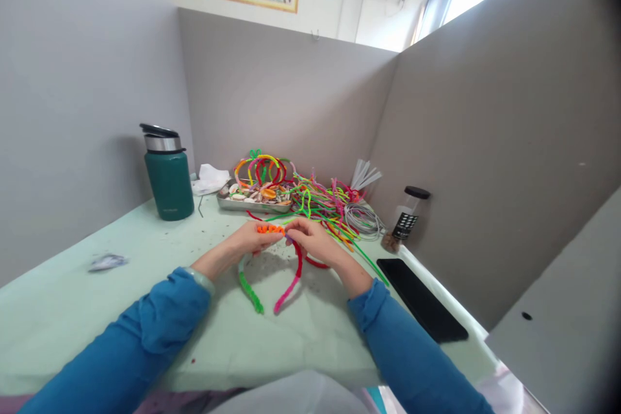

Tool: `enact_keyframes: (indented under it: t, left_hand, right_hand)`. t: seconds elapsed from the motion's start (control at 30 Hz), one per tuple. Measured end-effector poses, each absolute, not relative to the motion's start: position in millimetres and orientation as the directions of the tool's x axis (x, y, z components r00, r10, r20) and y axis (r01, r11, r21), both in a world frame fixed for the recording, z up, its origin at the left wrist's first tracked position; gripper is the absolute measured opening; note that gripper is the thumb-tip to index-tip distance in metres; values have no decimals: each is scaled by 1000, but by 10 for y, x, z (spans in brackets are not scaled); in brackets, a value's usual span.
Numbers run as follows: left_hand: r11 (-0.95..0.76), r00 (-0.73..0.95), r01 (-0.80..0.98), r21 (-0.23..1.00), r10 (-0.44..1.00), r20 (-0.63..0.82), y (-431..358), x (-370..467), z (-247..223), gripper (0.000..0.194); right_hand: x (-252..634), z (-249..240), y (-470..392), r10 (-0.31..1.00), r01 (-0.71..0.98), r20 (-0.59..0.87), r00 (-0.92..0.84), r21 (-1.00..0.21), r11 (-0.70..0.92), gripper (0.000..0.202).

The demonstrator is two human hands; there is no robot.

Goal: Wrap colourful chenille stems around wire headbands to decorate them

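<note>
Between my two hands is a headband (297, 265) wrapped in fuzzy pipe cleaner, its ends pointing down toward me. One end is green and pale, the other red and pink, with orange coils along the top and a bit of purple by my right fingers. My left hand (250, 237) is closed around the orange part. My right hand (313, 240) pinches the band beside it, fingertips almost meeting the left ones. Part of the band is hidden behind my fingers. A red curved piece (316, 262) lies just under my right hand.
Behind my hands, a metal tray (252, 206) holds small pieces, with finished colourful headbands (264, 168) over it. Loose pipe cleaners (323, 200) and coiled wire (363, 220) lie beside it. A green bottle (169, 184) stands left; a jar (405, 220) and a black phone-like slab (421, 297) are right.
</note>
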State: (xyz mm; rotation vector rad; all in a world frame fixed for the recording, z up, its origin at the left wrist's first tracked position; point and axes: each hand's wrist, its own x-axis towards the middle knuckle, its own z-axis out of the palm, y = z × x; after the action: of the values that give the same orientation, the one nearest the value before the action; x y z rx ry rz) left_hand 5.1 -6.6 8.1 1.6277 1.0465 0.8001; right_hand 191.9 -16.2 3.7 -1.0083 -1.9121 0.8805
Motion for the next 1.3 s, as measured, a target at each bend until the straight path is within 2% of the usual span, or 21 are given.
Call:
enact_keyframes:
  t: [0.2, 0.4, 1.03, 1.3]
  left_hand:
    - [-118, 452, 190, 975, 892, 19, -43, 23, 53, 44]
    - [-191, 495, 232, 954, 867, 53, -80, 26, 105, 39]
    - [-247, 521, 329, 912, 852, 43, -31, 31, 83, 39]
    - [-274, 564, 274, 922, 822, 77, -23, 35, 48, 43]
  right_hand:
    - [1931, 49, -187, 895, 332, 208, -394, -876, 350, 11]
    - [1896, 50, -210, 914, 271, 136, -381, -929, 251, 11]
    - [1843, -55, -165, 901, 253, 180, -394, -921, 294, 15]
    - [1864, 17, -203, 890, 239, 167, -424, -928, 287, 11]
